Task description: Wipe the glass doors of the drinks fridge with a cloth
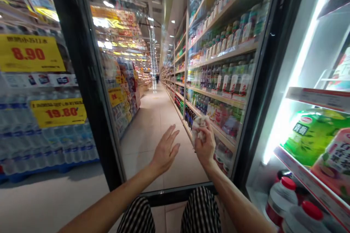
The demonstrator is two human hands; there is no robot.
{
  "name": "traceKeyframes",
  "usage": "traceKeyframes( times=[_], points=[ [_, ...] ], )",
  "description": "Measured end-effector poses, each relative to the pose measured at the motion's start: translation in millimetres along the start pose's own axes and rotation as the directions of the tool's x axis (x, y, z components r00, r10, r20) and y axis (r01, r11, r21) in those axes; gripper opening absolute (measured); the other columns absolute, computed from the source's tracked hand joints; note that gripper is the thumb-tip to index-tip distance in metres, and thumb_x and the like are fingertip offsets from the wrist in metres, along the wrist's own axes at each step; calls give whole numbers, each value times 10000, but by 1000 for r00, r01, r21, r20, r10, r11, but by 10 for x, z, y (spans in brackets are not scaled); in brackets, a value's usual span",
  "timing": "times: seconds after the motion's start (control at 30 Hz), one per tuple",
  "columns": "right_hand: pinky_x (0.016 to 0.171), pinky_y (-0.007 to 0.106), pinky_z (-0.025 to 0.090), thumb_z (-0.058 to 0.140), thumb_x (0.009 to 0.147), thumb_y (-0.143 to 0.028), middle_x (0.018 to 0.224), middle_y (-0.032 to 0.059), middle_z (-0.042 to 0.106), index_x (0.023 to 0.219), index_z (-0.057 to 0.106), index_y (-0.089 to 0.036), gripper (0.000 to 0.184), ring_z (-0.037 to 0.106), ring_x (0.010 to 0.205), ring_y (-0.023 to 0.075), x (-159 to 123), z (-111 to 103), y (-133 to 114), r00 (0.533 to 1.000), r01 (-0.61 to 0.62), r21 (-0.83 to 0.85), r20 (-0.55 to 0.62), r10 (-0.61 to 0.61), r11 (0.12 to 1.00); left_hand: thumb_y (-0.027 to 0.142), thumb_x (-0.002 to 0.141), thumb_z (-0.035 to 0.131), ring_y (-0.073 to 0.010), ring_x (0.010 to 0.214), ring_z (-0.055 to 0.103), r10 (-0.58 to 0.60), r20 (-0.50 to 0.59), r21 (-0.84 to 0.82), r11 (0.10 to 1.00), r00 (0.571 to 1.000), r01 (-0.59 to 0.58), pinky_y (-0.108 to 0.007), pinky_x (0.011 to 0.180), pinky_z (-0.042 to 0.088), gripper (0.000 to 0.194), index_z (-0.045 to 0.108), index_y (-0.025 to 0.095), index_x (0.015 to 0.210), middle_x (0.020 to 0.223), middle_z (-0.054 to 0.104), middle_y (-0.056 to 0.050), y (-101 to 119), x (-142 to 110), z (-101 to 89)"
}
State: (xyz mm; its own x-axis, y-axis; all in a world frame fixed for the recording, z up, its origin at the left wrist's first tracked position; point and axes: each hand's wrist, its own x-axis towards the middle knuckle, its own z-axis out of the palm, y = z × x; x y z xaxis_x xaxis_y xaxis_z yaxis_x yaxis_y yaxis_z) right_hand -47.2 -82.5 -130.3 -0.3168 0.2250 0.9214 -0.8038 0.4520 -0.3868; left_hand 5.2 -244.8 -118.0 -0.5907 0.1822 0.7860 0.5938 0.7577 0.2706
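A glass door with a black frame stands swung out in front of me. My right hand is closed on a whitish crumpled cloth, held up against or very near the glass. To its left, my left hand is raised with fingers stretched out and nothing in it. Whether its fingers touch the pane I cannot tell. Shelves of bottles and an aisle show in or through the glass behind both hands.
At the right, a lit cooler holds green drink packs and red-capped bottles close to my right arm. Stacked bottled water with yellow price signs stands on the left. My knees are below the door's bottom frame.
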Motion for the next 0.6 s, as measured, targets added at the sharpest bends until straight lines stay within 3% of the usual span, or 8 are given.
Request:
traceKeyframes(
  times=[0.07,0.13,0.23,0.33,0.4,0.47,0.53,0.6],
  points=[
    [997,405,390,449,770,-137,1341,109,450,1009,537,-199,262,418,1249,209,-95,33,-269,997,-74,112,36,70,991,357,855,419,-199,1120,526,-223,51,-395,891,973,225,-338,899,447,417,487,164,1219,1254,535,-102,218,64,79],
    [1003,397,388,469,788,-171,1324,105,471,1030,537,-202,253,432,1238,202,-144,46,-459,985,-165,207,77,152,964,436,812,472,-174,872,613,-416,145,-639,654,898,406,-288,733,489,410,570,158,1096,1038,643,-76,345,119,124],
    [968,383,426,462,819,-209,1252,93,539,1036,540,-206,231,496,1176,186,-126,14,-575,951,-309,318,107,290,896,465,677,628,-129,690,580,-566,271,-787,335,779,518,-253,647,466,341,633,152,810,787,646,-32,406,133,94],
    [968,384,431,457,828,-221,1255,91,537,1050,529,-207,234,502,1172,183,-76,-37,-601,946,-320,364,70,317,874,502,649,647,-129,747,575,-562,394,-840,100,727,533,-247,661,459,358,627,168,775,817,632,-31,470,91,5],
    [1024,395,379,481,812,-218,1315,95,483,1071,525,-204,263,451,1223,188,-60,-57,-618,960,-276,354,68,270,894,534,676,616,-118,728,566,-524,429,-842,65,736,536,-235,637,453,398,630,187,872,855,633,-29,540,68,-35],
    [1052,393,346,501,797,-225,1343,96,454,1084,533,-199,289,418,1249,193,-62,-62,-633,963,-270,354,110,247,895,499,653,655,-98,662,542,-498,416,-833,128,761,539,-221,618,446,407,626,185,911,822,633,-16,590,61,-41],
    [1047,389,352,509,793,-252,1317,91,482,1082,554,-196,298,431,1236,193,-72,-68,-639,946,-325,382,149,289,865,440,613,700,-94,651,537,-517,376,-822,197,769,534,-221,628,454,385,626,169,876,794,631,-6,590,63,-24],
    [1011,388,394,505,795,-282,1232,75,555,1111,552,-204,329,498,1163,183,-88,-82,-634,899,-437,424,193,392,793,441,627,671,-114,686,561,-542,364,-801,233,758,551,-246,653,477,369,625,160,863,802,639,-10,539,73,-16]
  ],
)
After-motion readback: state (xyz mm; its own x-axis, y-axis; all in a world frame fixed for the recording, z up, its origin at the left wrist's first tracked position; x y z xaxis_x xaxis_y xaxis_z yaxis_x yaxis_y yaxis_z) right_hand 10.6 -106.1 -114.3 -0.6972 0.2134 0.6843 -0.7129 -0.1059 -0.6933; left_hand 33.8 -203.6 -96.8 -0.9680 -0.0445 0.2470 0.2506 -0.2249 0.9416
